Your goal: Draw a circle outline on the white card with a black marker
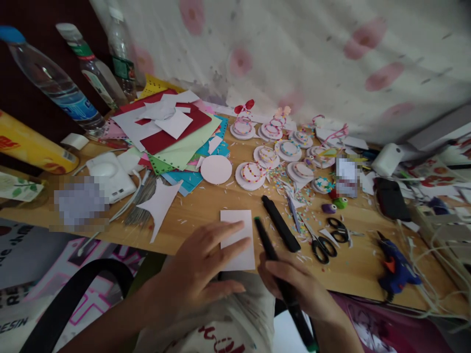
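Note:
My left hand [208,257] lies with its fingers spread over a white rectangular card [237,245] at the table's front edge. Just right of the card, my right hand [289,282] is closed round a dark marker [267,240], its green tip pointing up and away from me beside the card's upper right corner. A black cutter-like tool [281,223] lies on the table beyond the marker. Above the card sits a white paper disc [216,169].
Scissors [321,245] and a blue glue gun [395,269] lie at the right, near cables. Small beaded spirals on white discs [251,175] stand at the back. Coloured paper [184,147] is piled at the back left, near bottles [59,83].

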`<action>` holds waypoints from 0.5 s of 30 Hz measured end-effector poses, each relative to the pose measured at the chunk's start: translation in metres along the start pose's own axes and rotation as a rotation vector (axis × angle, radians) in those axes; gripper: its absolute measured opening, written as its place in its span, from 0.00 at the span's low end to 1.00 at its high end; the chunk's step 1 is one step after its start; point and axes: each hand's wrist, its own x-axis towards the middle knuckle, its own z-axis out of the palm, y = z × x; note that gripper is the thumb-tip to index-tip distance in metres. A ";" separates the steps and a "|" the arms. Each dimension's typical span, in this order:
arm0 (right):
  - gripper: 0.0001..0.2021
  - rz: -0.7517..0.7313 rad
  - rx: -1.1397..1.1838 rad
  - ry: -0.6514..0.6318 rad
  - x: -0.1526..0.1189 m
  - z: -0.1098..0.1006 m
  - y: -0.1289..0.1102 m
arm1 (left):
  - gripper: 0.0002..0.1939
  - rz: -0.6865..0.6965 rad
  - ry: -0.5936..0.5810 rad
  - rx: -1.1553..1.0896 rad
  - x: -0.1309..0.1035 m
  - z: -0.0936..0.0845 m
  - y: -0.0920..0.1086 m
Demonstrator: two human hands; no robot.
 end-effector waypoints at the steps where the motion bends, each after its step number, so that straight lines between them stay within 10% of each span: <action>1: 0.23 0.091 0.000 -0.131 -0.001 -0.002 -0.001 | 0.29 0.010 -0.015 0.069 0.000 0.003 -0.001; 5: 0.29 0.251 -0.021 -0.480 -0.004 -0.001 0.001 | 0.07 0.053 -0.147 0.119 0.000 0.014 -0.004; 15: 0.15 -0.162 -0.070 0.003 0.003 0.027 0.010 | 0.22 0.018 -0.283 -0.050 0.005 0.014 0.001</action>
